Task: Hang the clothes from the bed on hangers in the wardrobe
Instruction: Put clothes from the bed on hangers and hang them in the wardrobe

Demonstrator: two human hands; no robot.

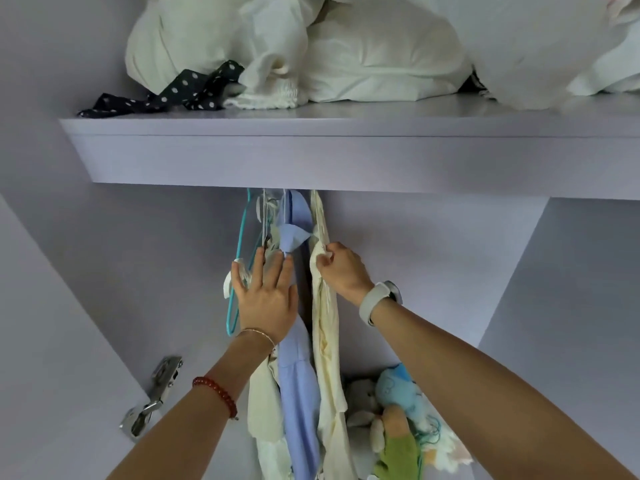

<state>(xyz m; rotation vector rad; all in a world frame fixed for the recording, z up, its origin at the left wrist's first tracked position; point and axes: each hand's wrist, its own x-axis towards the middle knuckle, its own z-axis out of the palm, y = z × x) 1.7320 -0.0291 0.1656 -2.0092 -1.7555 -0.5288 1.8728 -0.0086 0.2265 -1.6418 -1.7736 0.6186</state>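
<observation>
- Looking up into a lilac wardrobe (104,237), clothes hang in a tight bunch under the shelf (346,157), about at its middle.
- Left hand (265,299) is flat, fingers spread and straight, pressing against the blue shirt (298,393) and the hangers next to it. Not gripping anything.
- A teal hanger (239,258) hangs bare at the left end of the bunch, just by the left hand's little finger.
- Right hand (341,268) has its fingers curled, pinching the edge of the cream garment (329,358) on the right side of the bunch.
- Up on the shelf: white bedding (363,57) piled up, plus a black dotted cloth (173,91) near its left edge.
- Soft toys (398,410) sit low in the wardrobe, right of the clothes.
</observation>
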